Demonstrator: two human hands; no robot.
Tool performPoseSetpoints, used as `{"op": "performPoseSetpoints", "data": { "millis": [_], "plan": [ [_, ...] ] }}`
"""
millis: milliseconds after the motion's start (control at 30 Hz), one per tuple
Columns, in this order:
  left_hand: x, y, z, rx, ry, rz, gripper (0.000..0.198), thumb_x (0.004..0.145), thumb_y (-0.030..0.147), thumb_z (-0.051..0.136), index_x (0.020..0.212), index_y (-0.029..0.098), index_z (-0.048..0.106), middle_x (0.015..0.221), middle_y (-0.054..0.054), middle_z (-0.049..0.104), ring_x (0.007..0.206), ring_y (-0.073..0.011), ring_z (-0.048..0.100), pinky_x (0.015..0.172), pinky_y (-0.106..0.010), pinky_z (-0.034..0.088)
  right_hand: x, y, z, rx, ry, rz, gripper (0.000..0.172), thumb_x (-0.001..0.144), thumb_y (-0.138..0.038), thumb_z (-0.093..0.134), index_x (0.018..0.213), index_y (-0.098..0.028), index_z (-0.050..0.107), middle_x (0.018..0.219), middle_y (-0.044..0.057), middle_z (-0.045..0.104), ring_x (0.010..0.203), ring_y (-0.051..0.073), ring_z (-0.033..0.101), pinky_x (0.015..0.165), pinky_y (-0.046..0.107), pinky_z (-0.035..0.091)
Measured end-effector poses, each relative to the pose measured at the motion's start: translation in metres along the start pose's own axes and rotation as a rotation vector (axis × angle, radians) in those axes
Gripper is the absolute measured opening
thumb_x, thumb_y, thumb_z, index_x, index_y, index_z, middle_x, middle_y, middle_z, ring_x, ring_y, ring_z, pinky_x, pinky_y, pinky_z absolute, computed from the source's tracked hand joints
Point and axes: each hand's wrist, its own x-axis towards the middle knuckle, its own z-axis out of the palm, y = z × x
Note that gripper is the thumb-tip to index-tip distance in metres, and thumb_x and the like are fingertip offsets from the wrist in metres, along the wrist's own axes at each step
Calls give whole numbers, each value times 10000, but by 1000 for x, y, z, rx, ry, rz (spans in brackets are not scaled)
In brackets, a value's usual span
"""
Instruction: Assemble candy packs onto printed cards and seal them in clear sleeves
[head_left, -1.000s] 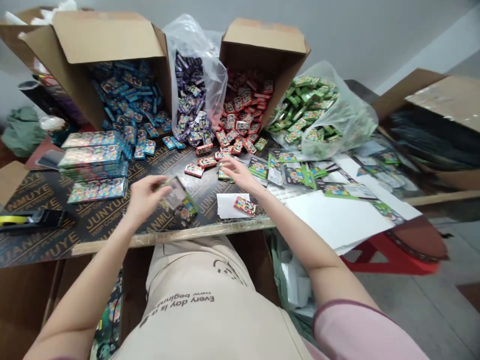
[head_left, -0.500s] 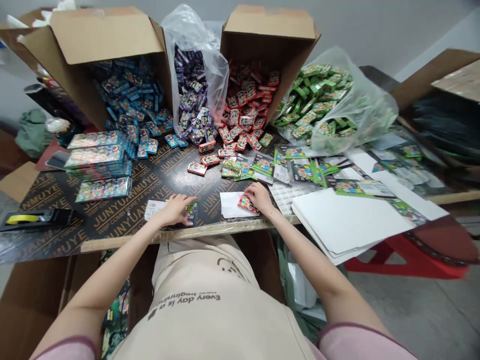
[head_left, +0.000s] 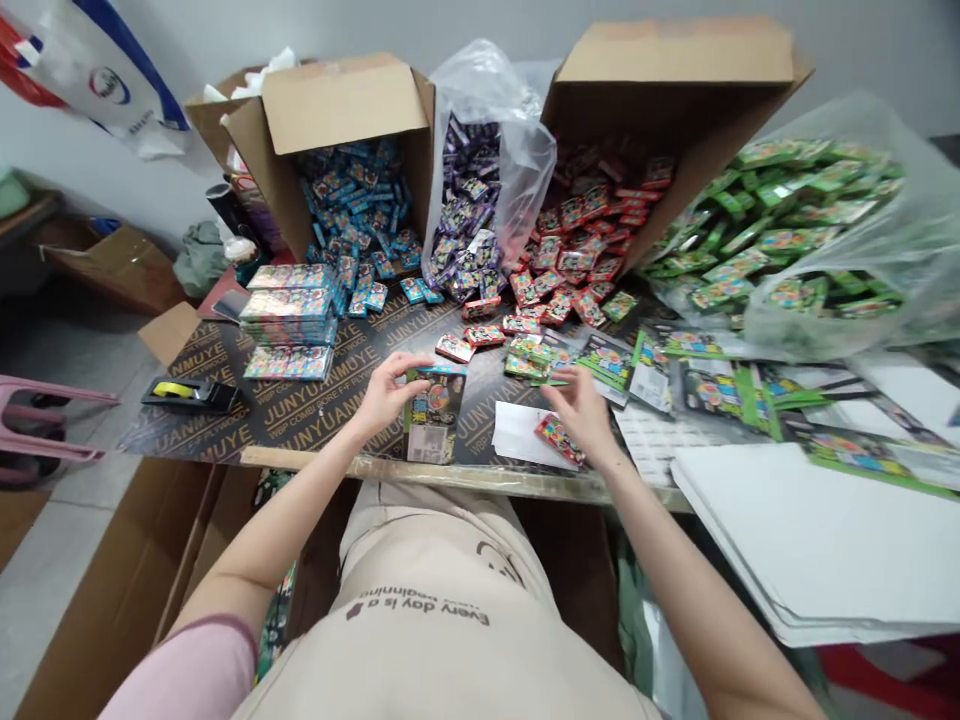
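Note:
My left hand (head_left: 390, 392) has its thumb and fingers closed at the upper left edge of a dark printed card packet (head_left: 435, 418) with a blue top edge and a pale label. My right hand (head_left: 586, 410) is over the table to the right, thumb and fingers apart. Below its fingers lies a red printed small box (head_left: 558, 440) on white paper (head_left: 516, 430). Just beyond the fingertips are green small boxes (head_left: 525, 358); whether the fingers touch anything there I cannot tell.
Cartons of blue boxes (head_left: 360, 200) and red boxes (head_left: 577, 220) stand behind, with bags of purple boxes (head_left: 465, 230) and green boxes (head_left: 795, 220). Stacked blue packs (head_left: 289, 310) and a tape dispenser (head_left: 191, 393) are left. White sheets (head_left: 817, 540) and printed cards (head_left: 712, 390) lie right.
The view has swung left. My left hand has turned the card packet from sideways to lengthwise. My right hand has let go of the red box and moved up from it.

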Motion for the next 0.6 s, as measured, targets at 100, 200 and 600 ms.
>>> {"op": "performPoseSetpoints", "data": {
  "millis": [100,200,600],
  "plan": [
    [-7,-6,12,-75,21,-19,230,749,251,717,976,216,717,909,-41,613,883,-171,581,724,-275,468,-5,-56,34,334,-46,-76,352,768,-414,667,1024,-260,479,1035,67,665,926,208,660,800,376,532],
    [-9,-4,18,-90,-16,-25,214,730,287,742,933,219,731,885,-41,617,851,-168,596,651,-255,477,-9,-93,61,511,-83,-125,355,757,-388,701,1015,-270,487,941,25,696,905,192,680,796,356,543],
    [-12,19,16,202,-21,329,120,833,251,647,913,222,731,824,-35,635,751,-131,600,687,-270,492,-34,-96,68,233,54,-428,193,844,-283,625,1032,-279,578,839,29,717,774,211,693,807,415,547]
  ]
}}
